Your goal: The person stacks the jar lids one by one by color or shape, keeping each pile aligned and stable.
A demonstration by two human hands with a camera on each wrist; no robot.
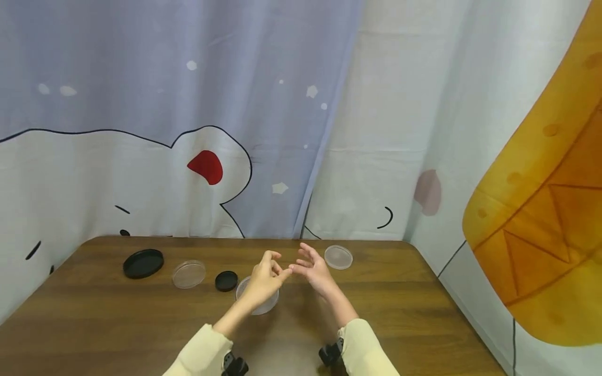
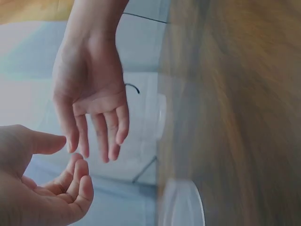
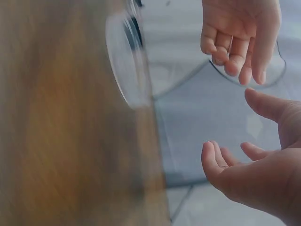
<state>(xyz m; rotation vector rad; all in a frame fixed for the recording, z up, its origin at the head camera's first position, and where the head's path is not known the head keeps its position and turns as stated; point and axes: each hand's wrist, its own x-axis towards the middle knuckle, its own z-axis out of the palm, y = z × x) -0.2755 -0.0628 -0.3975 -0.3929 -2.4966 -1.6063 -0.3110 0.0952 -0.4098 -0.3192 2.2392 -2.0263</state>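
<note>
The left hand (image 1: 265, 280) and right hand (image 1: 317, 272) hover loosely curved, thumbs nearly meeting. The left partly hides one clear dish (image 1: 269, 305); a small black dish (image 1: 226, 281), second clear dish (image 1: 189, 274) and large black dish (image 1: 143, 263) lead toward the table's (image 1: 400, 308) far-left corner; a third clear dish (image 1: 338, 257) lies near the far edge.

Soft, even light fills the head view, leaving a pale sheen on the lower middle of the wooden tabletop (image 1: 400, 324) and faint shadows beneath the left hand (image 1: 262, 281) and right hand (image 1: 320, 274). Both wrist views look dimmer and hazy, wood grain smeared, the clear dish (image 3: 122, 61) blurred; light seems to come from overhead.
</note>
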